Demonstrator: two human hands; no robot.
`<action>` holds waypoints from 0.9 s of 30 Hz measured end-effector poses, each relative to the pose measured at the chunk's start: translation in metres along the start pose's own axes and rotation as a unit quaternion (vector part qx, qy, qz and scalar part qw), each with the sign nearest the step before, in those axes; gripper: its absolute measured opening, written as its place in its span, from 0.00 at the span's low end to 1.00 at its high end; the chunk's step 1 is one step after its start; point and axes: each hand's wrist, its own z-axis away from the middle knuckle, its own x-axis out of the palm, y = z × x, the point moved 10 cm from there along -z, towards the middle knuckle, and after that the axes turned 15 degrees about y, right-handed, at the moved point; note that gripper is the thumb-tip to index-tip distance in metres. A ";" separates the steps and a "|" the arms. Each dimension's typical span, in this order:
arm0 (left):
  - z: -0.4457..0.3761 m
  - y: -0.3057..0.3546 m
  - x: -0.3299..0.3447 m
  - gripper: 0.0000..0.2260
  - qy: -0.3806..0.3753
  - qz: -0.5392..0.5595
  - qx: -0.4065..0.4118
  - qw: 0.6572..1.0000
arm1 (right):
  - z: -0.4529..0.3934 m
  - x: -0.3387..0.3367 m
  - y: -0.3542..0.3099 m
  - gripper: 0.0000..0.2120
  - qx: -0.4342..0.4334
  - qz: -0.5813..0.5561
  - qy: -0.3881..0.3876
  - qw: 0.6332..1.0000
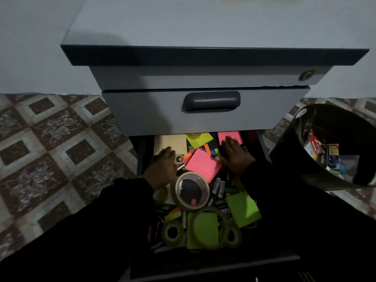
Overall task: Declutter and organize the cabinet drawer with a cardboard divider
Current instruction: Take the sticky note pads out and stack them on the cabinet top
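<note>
— Reaching in with both hands, are you? What are the fingers doing?

— On my right hand point(236, 155) the fingers point(228, 141) lie straight and a little apart, flat on the clutter, tips at the pink pad point(230, 136) at the back. They clamp on nothing; I judge they are there to feel out what sits deep under the closed drawer above. My left hand point(162, 164) is palm down too, its fingers loosely curved beside a small tape roll point(179, 159). Whether they pinch anything, I cannot tell; they are half hidden.

— And between the hands?

— A second pink pad point(203, 164) lies tilted, with small coloured tabs point(206, 149) behind it and a cream notepad point(171, 143) at the far left.

— Nearer you?

— A big tape roll point(192, 191), batteries point(218, 187), green pads point(243, 210) and more tape rings point(173, 232), all heaped together in the open drawer point(140, 159).

— So the sorting is hardly begun?

— I'd say so. No cardboard divider shows anywhere yet. The dark bin point(325, 139) stands just to my right, with packaging already in it, handy for throwaways.
</note>
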 end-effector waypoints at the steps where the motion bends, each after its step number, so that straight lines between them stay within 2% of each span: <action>1: 0.000 0.000 0.003 0.23 -0.010 -0.001 0.002 1.000 | -0.001 0.004 0.002 0.37 0.008 0.004 -0.017 1.000; 10: 0.000 0.001 0.002 0.21 0.001 -0.035 0.027 0.999 | 0.026 0.008 -0.002 0.37 -0.017 0.042 -0.095 0.994; 11: 0.000 0.003 0.000 0.20 0.008 -0.032 0.029 0.999 | 0.033 0.008 -0.004 0.39 -0.027 0.049 -0.114 0.992; 13: -0.001 0.005 -0.004 0.18 0.019 -0.005 0.016 1.000 | 0.039 0.004 -0.009 0.50 -0.077 0.050 -0.107 0.990; 14: -0.001 0.005 -0.007 0.17 0.027 0.016 0.006 1.000 | 0.039 0.000 -0.013 0.49 -0.102 0.046 -0.089 0.990; 16: -0.003 0.005 -0.012 0.18 0.046 0.041 -0.013 0.998 | 0.035 -0.006 -0.023 0.33 -0.119 0.018 -0.050 0.992; 18: -0.005 0.003 -0.011 0.19 0.042 0.049 -0.028 0.997 | 0.030 -0.004 -0.040 0.27 -0.143 0.010 -0.056 0.988; 20: -0.006 -0.002 -0.004 0.19 0.019 0.040 -0.043 0.998 | 0.019 0.002 -0.054 0.28 -0.146 0.021 -0.065 0.987; 24: -0.003 0.005 0.007 0.19 -0.018 -0.048 0.050 0.997 | -0.004 0.010 -0.061 0.32 -0.133 0.072 -0.051 0.987; 27: -0.002 0.008 0.005 0.19 -0.021 -0.087 0.057 0.994 | -0.002 0.017 -0.057 0.34 -0.121 0.085 -0.069 0.987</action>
